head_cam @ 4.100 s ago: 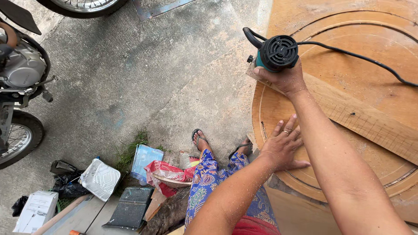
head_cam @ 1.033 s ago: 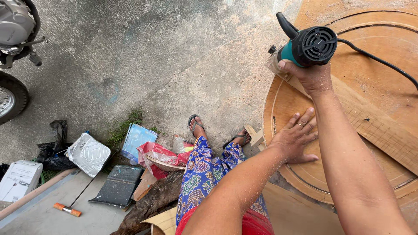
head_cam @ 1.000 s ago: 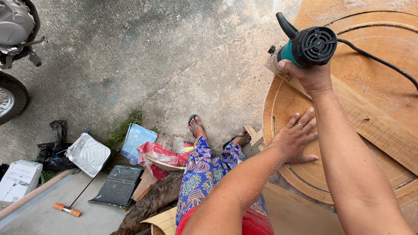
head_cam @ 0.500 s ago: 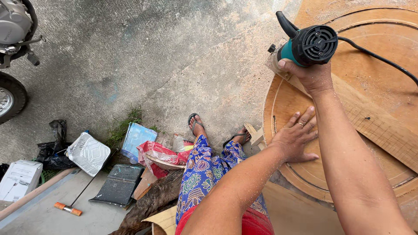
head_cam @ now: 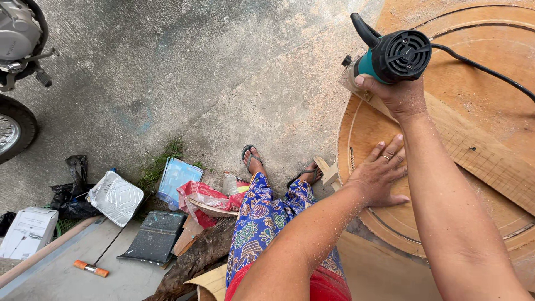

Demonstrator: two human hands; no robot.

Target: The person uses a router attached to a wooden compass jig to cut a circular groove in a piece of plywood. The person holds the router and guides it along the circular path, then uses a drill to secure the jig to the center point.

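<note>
Nothing has shifted; right hand point(head_cam: 397, 96) still grips router point(head_cam: 393, 56); left hand point(head_cam: 380, 175) splayed on round board point(head_cam: 479, 111).

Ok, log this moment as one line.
right hand: grips teal router at round wooden panel's edge | left hand: flat on panel | cord: across panel

Right hand point(head_cam: 398, 95) grips router point(head_cam: 393, 56) — left hand point(head_cam: 382, 175) flat on wooden disc point(head_cam: 479, 111).

arms: bare, dusted with sawdust
left hand point(head_cam: 380, 175): ring on one finger
legs: my blue patterned trousers
feet: dark flip-flops
</note>
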